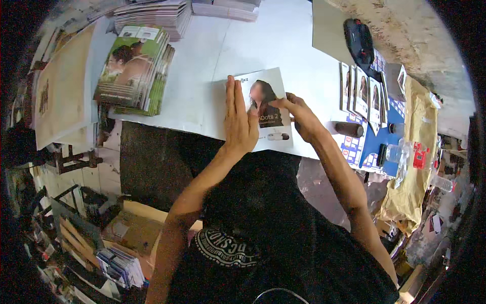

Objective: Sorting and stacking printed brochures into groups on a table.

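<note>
A white square printed booklet (271, 119), with a person's picture and small earphones on its cover, lies at the front edge of the white table. Along its left side stands my left hand (239, 124), fingers stretched straight and held together, the palm side against the booklet's edge. My right hand (302, 117) grips the booklet's right edge, thumb on the cover and the other fingers curled at the side and partly hidden. Whether the booklet is one piece or several layers I cannot make out.
Green-covered booklets (129, 71) form a stack at the left, with more paper stacks (152, 17) behind. To the right are similar white printed pieces (362, 93), a dark bottle (349, 129), a black case (358, 43) and clear plastic bottles (395, 153). The white table (192, 86) ends before my body.
</note>
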A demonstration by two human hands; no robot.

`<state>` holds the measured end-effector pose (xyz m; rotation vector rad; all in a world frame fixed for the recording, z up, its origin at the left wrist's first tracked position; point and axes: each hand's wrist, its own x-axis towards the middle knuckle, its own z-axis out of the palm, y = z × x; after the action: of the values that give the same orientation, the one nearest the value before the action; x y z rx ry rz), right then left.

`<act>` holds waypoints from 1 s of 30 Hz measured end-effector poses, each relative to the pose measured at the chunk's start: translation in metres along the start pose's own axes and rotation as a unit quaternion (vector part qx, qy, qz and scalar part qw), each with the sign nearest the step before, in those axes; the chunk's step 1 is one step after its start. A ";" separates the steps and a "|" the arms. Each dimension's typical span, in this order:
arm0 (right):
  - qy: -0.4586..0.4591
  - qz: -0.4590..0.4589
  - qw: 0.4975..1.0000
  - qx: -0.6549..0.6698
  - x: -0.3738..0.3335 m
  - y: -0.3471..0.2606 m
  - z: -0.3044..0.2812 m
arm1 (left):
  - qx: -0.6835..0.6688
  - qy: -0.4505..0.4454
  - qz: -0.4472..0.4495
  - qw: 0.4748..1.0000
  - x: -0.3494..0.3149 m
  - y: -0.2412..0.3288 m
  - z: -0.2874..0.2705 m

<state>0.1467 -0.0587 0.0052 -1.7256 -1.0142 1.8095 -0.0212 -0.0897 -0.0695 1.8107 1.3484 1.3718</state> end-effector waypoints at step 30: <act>-0.014 -0.287 0.937 0.198 -0.003 0.044 0.007 | -0.407 0.062 -0.320 0.853 0.009 0.009 -0.022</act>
<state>0.1481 -0.0905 -0.0263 -1.0275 -0.9532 1.5191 -0.0373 -0.0888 -0.0502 0.6374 1.0264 1.3683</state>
